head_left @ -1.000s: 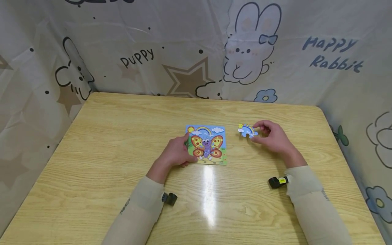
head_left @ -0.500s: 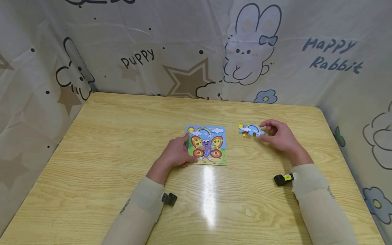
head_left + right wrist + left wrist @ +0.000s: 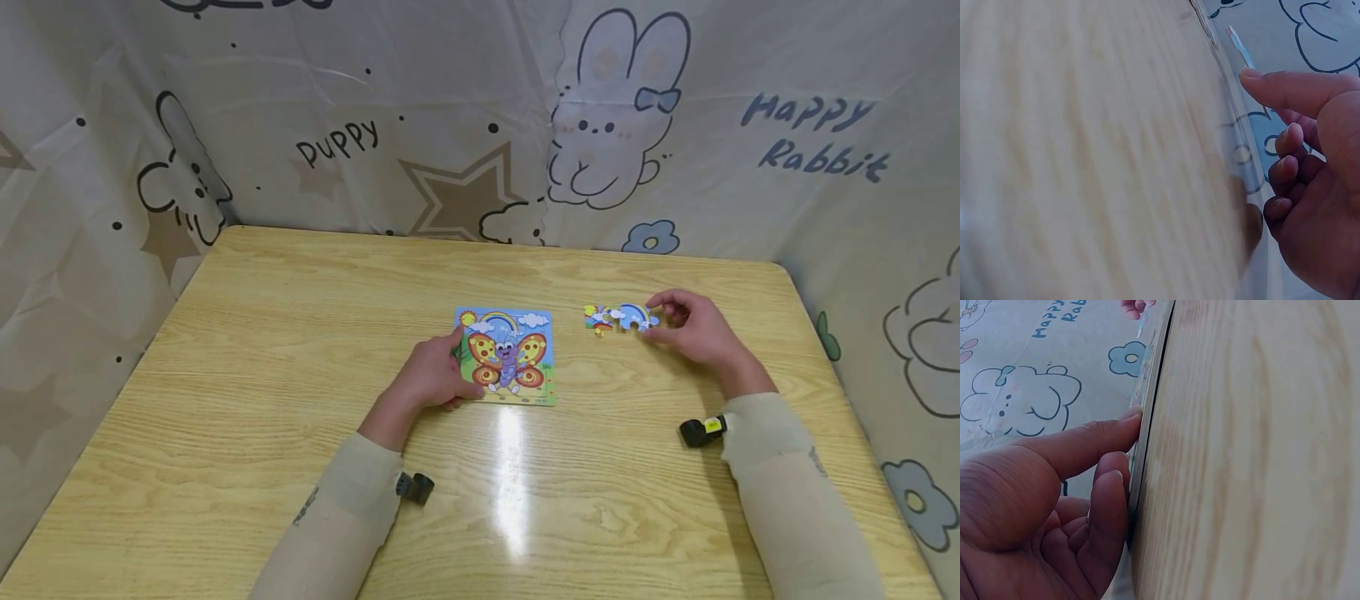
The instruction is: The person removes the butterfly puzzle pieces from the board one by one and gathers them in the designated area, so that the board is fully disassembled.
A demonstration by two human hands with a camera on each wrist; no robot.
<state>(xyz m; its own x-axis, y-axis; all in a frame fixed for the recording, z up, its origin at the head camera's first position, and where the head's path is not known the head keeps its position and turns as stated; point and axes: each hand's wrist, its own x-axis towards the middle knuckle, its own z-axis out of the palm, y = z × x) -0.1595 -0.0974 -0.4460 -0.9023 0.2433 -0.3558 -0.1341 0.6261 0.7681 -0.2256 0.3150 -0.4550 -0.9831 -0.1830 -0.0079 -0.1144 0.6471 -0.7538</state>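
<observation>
A square butterfly jigsaw puzzle (image 3: pixel 513 354) lies flat in the middle of the table. My left hand (image 3: pixel 430 372) grips its left edge, thumb over the near left corner; the left wrist view shows that hand (image 3: pixel 1054 494) against the thin edge of the puzzle (image 3: pixel 1152 394). To the right, my right hand (image 3: pixel 693 332) pinches a blue rainbow puzzle piece (image 3: pixel 636 314) between thumb and fingers. Just left of it lies another puzzle piece (image 3: pixel 597 316) with a sun on it. The right wrist view has the held piece (image 3: pixel 1239 42) edge-on beyond the thumb.
The wooden table (image 3: pixel 300 333) reaches to a printed cloth (image 3: pixel 450 108) hanging behind and on both sides. A small black wrist camera (image 3: pixel 416 487) sits at the left cuff, another black camera (image 3: pixel 701 431) at the right cuff. Light glares on the table in front of the puzzle.
My right hand has moved right with the rainbow piece, sliding it off the sun piece, which now shows beside it. The left hand and the puzzle have stayed put.
</observation>
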